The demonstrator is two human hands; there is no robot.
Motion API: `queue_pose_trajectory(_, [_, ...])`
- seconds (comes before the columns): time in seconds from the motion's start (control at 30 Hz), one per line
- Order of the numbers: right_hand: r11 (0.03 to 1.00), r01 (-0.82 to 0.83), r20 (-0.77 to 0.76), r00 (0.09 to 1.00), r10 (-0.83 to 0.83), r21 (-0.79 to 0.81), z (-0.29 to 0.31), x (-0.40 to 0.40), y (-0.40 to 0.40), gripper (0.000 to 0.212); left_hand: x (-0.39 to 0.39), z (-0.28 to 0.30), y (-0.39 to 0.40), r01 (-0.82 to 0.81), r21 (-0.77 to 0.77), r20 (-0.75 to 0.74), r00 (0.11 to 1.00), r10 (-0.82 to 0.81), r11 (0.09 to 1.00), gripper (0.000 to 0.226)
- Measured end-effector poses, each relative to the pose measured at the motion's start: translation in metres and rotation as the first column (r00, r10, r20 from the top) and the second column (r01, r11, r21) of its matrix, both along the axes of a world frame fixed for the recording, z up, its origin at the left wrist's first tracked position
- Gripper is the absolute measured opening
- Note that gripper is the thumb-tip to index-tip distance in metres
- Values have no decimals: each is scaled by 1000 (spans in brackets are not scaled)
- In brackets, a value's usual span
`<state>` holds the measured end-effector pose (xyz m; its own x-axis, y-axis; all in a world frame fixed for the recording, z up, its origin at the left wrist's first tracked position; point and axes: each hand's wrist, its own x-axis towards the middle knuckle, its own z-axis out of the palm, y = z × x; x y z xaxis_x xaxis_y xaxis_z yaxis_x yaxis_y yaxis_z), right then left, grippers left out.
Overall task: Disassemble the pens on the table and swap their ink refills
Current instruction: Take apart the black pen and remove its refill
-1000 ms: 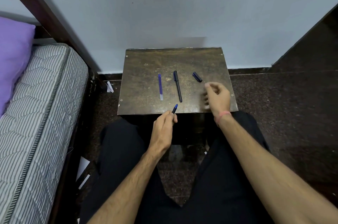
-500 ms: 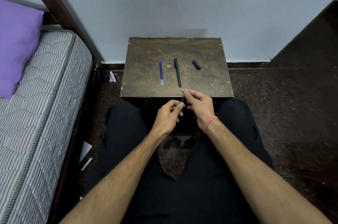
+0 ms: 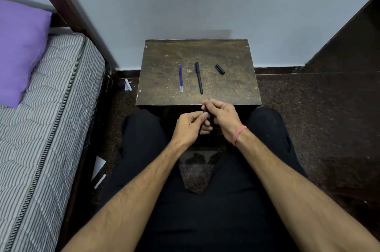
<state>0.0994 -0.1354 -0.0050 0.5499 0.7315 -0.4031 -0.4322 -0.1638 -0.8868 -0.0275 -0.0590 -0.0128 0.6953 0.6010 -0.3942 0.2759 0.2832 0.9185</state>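
Observation:
On the small dark wooden table (image 3: 232, 56) lie a blue ink refill (image 3: 180, 78), a black pen (image 3: 199, 77) beside it, and a black cap (image 3: 219, 69) further right. Both hands hold a dark pen (image 3: 205, 109) with a blue tip just in front of the table's near edge. My left hand (image 3: 190, 126) pinches its lower part. My right hand (image 3: 223, 117) pinches its upper part near the blue tip. Most of that pen is hidden by my fingers.
A bed with a striped mattress (image 3: 41, 128) and a purple pillow (image 3: 18, 50) stands to the left. Scraps of white paper (image 3: 98, 167) lie on the dark floor beside it. A grey wall rises behind the table. My legs in black trousers are under the hands.
My right hand came from the table's right side to join the left hand on the pen. Both hands now hold it slightly nearer the table edge.

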Motion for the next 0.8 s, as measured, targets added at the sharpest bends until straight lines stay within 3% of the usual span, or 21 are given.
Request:
queue_pose_trajectory(0.13, [994,-83,-86,992,89,65,5,9,-1,22,0,9,-2,30,-248,141,990,6,968,35])
queue_pose_trajectory(0.33, [984,-92,-232,964,126,149,-2,10,1,22,-1,8,1,56,-345,212,977,20,937,29])
queue_pose_trajectory(0.4, [988,-34,-261,963,73,153,-5,6,3,21,1,3,0,-6,-265,169,984,53,964,22])
queue_pose_trajectory(0.47, [993,21,-197,980,1,112,-7,-1,6,24,0,2,-1,-56,-54,88,994,61,997,16])
queue_pose_trajectory(0.53, [998,45,-75,996,-41,46,-9,-7,8,24,-3,0,-3,-35,192,-16,999,39,981,18])
queue_pose_trajectory(0.6, [998,54,-67,996,-53,26,-8,-10,8,25,-4,-1,-6,7,281,-75,997,15,960,26])
queue_pose_trajectory(0.67, [998,53,-152,987,-46,46,-5,-10,9,26,-1,1,-10,-2,184,-52,999,11,983,30])
queue_pose_trajectory(0.8, [997,23,-279,960,-2,71,2,-7,9,26,3,7,-9,-46,-176,66,996,58,983,28])
